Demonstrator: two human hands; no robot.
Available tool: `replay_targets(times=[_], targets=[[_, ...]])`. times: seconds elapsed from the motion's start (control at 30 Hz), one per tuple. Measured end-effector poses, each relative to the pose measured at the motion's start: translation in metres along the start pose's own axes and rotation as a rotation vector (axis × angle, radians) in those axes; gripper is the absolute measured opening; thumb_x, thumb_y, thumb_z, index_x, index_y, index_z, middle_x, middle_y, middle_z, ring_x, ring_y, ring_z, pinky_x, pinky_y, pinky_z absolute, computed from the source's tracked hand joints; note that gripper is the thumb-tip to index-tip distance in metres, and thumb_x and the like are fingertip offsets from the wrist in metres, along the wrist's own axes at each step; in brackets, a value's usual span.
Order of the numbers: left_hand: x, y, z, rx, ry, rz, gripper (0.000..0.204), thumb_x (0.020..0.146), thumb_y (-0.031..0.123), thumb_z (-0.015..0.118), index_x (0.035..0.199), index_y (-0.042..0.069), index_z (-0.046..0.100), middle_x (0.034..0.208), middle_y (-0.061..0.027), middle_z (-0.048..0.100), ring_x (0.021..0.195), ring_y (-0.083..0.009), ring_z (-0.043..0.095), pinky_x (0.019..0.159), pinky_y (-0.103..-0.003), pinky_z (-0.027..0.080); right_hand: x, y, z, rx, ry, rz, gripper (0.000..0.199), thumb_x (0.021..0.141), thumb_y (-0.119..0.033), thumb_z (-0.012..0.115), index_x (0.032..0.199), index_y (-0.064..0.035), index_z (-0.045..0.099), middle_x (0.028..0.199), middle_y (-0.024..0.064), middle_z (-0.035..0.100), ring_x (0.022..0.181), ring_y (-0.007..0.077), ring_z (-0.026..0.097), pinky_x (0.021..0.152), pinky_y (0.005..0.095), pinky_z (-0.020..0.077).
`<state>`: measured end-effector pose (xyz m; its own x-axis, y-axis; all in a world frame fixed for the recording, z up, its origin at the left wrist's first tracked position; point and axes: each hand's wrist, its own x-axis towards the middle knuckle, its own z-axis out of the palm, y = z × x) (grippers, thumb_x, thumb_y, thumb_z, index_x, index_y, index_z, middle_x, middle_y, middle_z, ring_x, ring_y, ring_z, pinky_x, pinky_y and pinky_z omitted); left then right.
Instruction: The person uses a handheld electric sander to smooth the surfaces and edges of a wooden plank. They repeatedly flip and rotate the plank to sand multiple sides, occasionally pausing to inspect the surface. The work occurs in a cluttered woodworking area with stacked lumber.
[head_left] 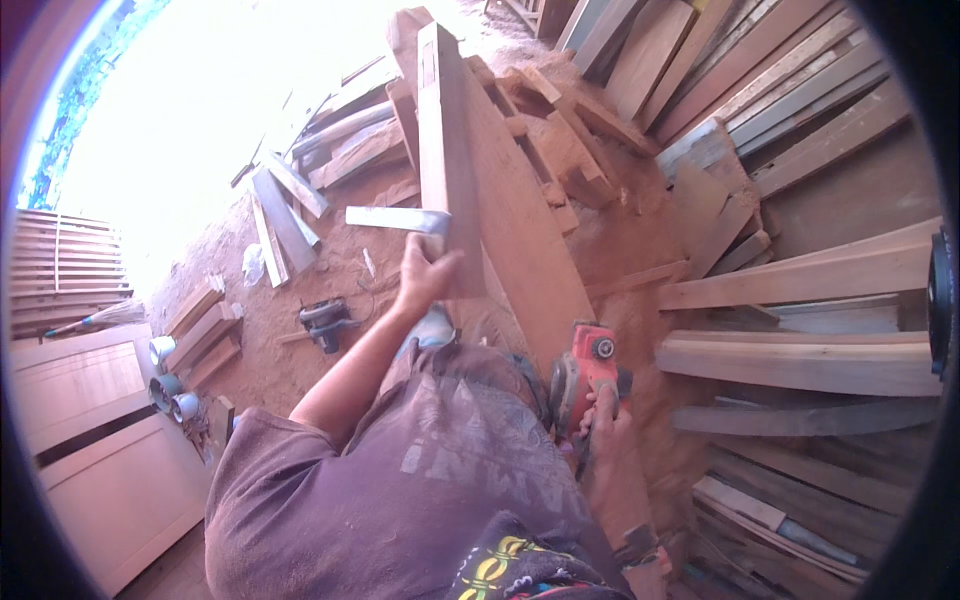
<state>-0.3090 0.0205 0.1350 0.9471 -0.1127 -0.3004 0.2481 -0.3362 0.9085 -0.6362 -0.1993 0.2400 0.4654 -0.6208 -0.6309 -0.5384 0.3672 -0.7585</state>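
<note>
A long wooden beam (447, 150), with a slot cut near its far end, lies over a wide plank (525, 225) in front of me. My left hand (428, 272) is at the beam's near part, thumb out to the right and fingers curled round a pale flat strip (395, 218). That strip lies crosswise, sticking out left past the beam, and its exact kind is unclear. Low at my right side, my right hand (606, 425) grips the handle of a red electric planer (590, 370) with a round black knob. Its underside is hidden.
A dark power tool (325, 322) rests on the sawdust-covered ground to the left. Timber offcuts (285, 205) and a wooden pallet (565, 130) lie farther out. Stacked boards (800, 362) line the right. Panelled doors (115, 480) and several cans (165, 390) are at left.
</note>
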Motion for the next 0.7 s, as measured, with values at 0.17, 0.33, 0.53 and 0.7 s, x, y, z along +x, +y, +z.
replay_targets(times=[0.17,0.33,0.53,0.7], targets=[[0.006,-0.007,-0.046,-0.382,-0.027,-0.194,0.053,0.096,0.039,0.079,0.125,0.0,0.058,0.11,-0.0126,0.071,0.096,-0.0196,0.072,0.084,-0.035,0.06,0.006,-0.001,-0.005,-0.028,-0.054,0.002,0.047,0.107,-0.046,0.064,0.1,0.0001,0.065,0.061,-0.001,0.053,0.051,0.0086,0.051,0.046,0.0279,0.0421],[-0.014,-0.031,-0.02,-0.732,-0.218,-0.337,0.052,0.106,0.044,0.066,0.138,0.003,0.061,0.123,-0.0083,0.071,0.109,-0.0205,0.07,0.096,-0.039,0.057,0.005,-0.007,-0.011,-0.101,-0.056,0.009,0.047,0.107,-0.046,0.064,0.101,0.0009,0.065,0.062,0.0003,0.055,0.052,0.0098,0.053,0.048,0.0293,0.0438],[-0.031,-0.025,0.03,-0.73,-0.181,-0.382,0.053,0.107,0.047,0.066,0.137,0.003,0.061,0.119,-0.0066,0.07,0.107,-0.0176,0.067,0.093,-0.037,0.055,0.007,0.0,-0.014,-0.124,-0.073,0.03,0.053,0.108,-0.053,0.058,0.108,-0.0002,0.064,0.066,0.0001,0.054,0.053,0.0106,0.052,0.05,0.0308,0.0448],[-0.012,-0.037,0.062,-0.537,-0.091,-0.352,0.068,0.106,0.052,0.065,0.151,0.005,0.046,0.139,-0.011,0.063,0.122,-0.0247,0.063,0.104,-0.042,0.052,0.004,-0.006,-0.011,-0.119,-0.054,0.054,0.052,0.108,-0.052,0.058,0.109,0.0,0.064,0.067,0.0005,0.054,0.054,0.0109,0.052,0.05,0.031,0.0451]])
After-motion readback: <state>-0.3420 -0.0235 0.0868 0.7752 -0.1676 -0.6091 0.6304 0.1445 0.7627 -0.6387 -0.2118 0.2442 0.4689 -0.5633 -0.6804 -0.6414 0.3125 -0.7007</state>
